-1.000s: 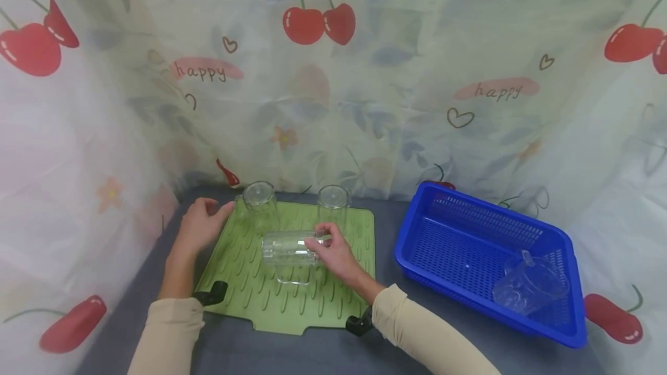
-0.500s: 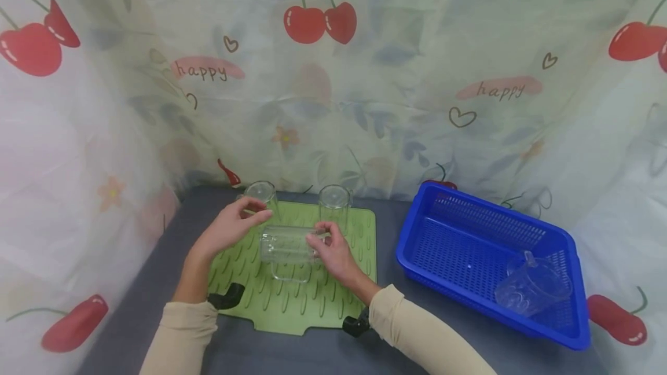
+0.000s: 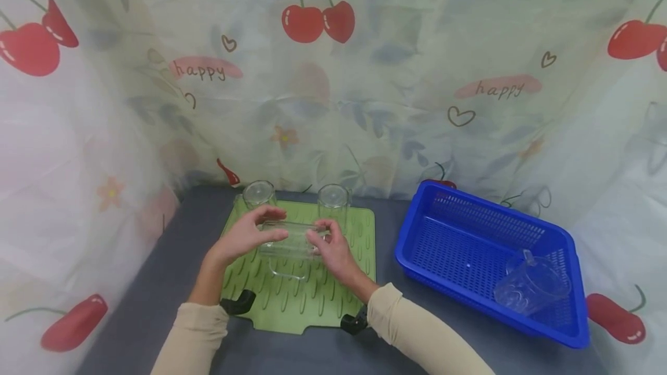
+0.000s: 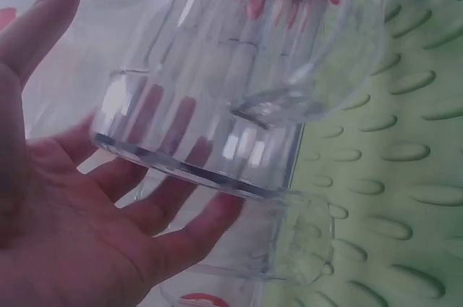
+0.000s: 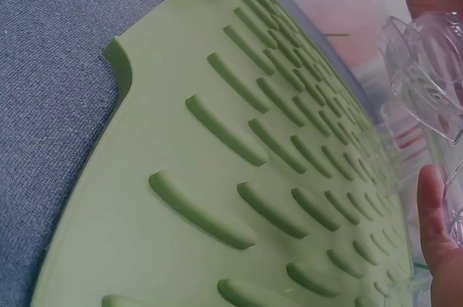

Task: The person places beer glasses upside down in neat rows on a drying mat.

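Note:
My right hand point(image 3: 336, 252) holds a clear glass mug point(image 3: 294, 241) on its side above the green ridged drying mat point(image 3: 292, 307), thumb and fingers at its right end. The mug's handle points toward me. My left hand point(image 3: 244, 240) is at the mug's left end, thumb and fingers spread apart. In the left wrist view, the fingers point(image 4: 184, 242) of that hand reach behind the thick-bottomed mug point(image 4: 217, 97), while the thumb stands off from the glass. Part of the mug point(image 5: 427, 68) shows at the edge of the right wrist view.
Two more glass mugs, one at the left point(image 3: 259, 194) and one at the right point(image 3: 333, 197), stand upside down at the mat's back. To the right, a blue perforated basket point(image 3: 445, 247) holds another clear mug point(image 3: 528, 289). A patterned curtain point(image 3: 385, 132) surrounds the grey table.
My left hand has moved right from beside the back left mug to the left end of the held mug. My right hand has kept its hold, with the mug raised slightly.

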Demonstrator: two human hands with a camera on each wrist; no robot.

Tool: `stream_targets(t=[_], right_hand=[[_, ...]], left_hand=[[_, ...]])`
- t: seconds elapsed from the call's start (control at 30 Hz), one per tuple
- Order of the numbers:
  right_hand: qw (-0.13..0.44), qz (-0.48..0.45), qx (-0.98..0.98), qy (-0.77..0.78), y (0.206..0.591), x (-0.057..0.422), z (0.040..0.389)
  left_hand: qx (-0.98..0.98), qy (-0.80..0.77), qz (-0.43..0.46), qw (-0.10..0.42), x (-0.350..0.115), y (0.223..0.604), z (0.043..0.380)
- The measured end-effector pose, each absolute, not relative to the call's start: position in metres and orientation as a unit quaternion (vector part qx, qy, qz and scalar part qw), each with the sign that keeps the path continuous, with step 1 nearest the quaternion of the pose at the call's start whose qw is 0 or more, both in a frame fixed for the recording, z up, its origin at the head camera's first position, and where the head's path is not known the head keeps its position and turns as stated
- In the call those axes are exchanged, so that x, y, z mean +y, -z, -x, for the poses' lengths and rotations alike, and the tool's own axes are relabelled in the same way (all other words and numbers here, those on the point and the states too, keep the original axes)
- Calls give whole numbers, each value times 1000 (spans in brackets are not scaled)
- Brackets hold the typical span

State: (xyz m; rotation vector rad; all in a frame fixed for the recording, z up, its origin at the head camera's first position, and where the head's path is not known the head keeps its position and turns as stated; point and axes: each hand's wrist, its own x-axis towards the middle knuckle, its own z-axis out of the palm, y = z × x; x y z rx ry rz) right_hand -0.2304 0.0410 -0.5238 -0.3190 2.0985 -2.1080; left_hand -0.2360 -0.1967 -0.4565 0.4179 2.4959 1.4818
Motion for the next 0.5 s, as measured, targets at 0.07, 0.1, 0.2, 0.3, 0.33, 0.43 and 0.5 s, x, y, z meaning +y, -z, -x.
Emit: stream_targets(t=[0.07,0.1,0.2,0.3,0.33,0.43,0.5], right_hand=[[71,102,699,705,523,41,230],[69,99,698,706,523,41,230],[62,94,691,714,521,39,231],[61,95,681,724,518,38,233],[63,96,676,728,517,38,233],[69,99,670,732,515,38,234],[72,103,673,729,513,39,235]], left_hand=[[846,-504,-143,100,-197,458,236],[844,-506,-144,100,-197,459,236],[834,-520,-146,117,-197,461,236],[811,-550,-137,148,-194,461,235],[804,-558,-134,155,-193,461,235],[793,-574,-130,156,-189,462,235],[795,-574,-129,148,-187,462,235]])
